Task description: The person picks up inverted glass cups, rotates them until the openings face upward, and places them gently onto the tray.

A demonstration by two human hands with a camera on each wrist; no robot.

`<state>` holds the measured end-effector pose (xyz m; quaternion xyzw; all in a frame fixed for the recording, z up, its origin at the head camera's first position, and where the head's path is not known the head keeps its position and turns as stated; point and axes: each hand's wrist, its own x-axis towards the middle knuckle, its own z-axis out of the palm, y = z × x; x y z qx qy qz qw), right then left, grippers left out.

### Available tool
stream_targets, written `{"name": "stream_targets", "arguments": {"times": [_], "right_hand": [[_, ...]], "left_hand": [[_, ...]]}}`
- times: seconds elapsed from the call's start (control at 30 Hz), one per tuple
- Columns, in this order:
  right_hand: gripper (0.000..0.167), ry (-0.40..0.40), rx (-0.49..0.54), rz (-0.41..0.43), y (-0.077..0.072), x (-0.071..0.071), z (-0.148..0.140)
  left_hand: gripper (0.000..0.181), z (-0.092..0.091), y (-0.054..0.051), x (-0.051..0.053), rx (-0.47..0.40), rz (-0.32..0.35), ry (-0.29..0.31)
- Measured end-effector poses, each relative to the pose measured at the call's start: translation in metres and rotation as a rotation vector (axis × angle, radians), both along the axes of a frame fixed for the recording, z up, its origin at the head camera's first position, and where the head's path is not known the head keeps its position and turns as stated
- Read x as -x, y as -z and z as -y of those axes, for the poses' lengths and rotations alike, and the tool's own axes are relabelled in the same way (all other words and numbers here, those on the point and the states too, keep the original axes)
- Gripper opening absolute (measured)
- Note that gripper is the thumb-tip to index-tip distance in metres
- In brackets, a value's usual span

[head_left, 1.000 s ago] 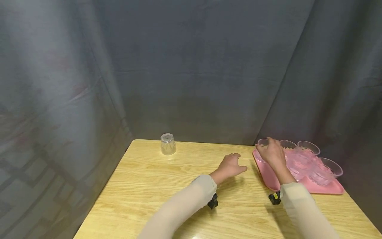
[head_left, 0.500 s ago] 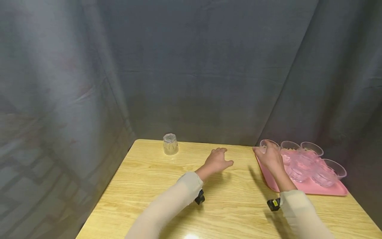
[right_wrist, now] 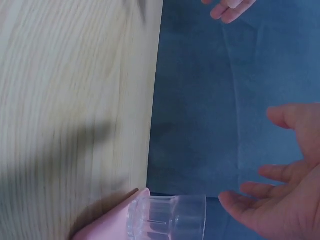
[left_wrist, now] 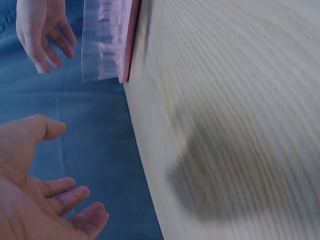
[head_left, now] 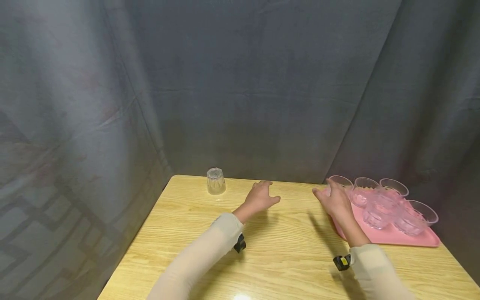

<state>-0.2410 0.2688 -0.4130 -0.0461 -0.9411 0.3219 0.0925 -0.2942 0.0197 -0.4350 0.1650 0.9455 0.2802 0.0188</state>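
Observation:
My left hand (head_left: 258, 197) hovers over the middle of the table, fingers spread and nothing in its grasp. Over the left edge of a pink tray (head_left: 397, 237) is my right hand (head_left: 336, 203), which also holds nothing. In the right wrist view, a clear plastic cup (right_wrist: 175, 217) stands just beside the right hand's fingers, apart from them. Several clear cups (head_left: 378, 212) stand mouth up on the tray. Towards the back left of the table, one clear cup (head_left: 216, 182) stands upside down, away from both hands.
The wooden table (head_left: 285, 258) ends at a grey curtain (head_left: 240, 104) behind it, and the curtain also hangs along both sides. Each wrist carries a small black camera (head_left: 341, 262). Shadows of the hands fall on the wood.
My left hand has moved left, away from the tray. The right hand has drawn slightly left and off the cup at the tray's back left corner, which remains standing there.

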Motion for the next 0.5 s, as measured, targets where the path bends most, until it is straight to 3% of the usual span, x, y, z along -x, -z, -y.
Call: {"name": "stream_targets", "arguments": {"times": [0.5], "right_hand": [[0.078,-0.060,0.009,0.006,0.011,0.000,0.016]], "left_hand": [[0.066,0.043,-0.009,0.011,-0.006,-0.020,-0.065]]}}
